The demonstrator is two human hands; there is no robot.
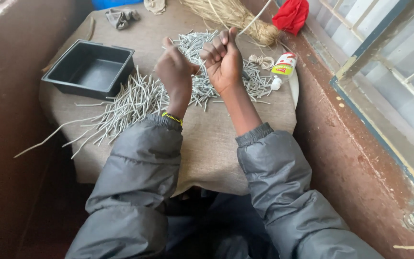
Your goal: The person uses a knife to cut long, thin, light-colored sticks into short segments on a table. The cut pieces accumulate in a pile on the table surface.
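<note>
Both hands are raised close together above the desk (226, 144), which is draped in coarse tan cloth. The right hand (223, 60) is clenched, pinching a thin pale straw strand (252, 20) that runs up and away toward the dry grass bundle (233, 14) beyond it. The left hand (176, 69) is curled just beside it (whether it grips the same strand cannot be told). Under and around both hands lies a heap of short grey sticks (140, 98). Left of the left hand sits a black tray (120, 55); right of the right hand lies a small glue bottle (283, 67).
</note>
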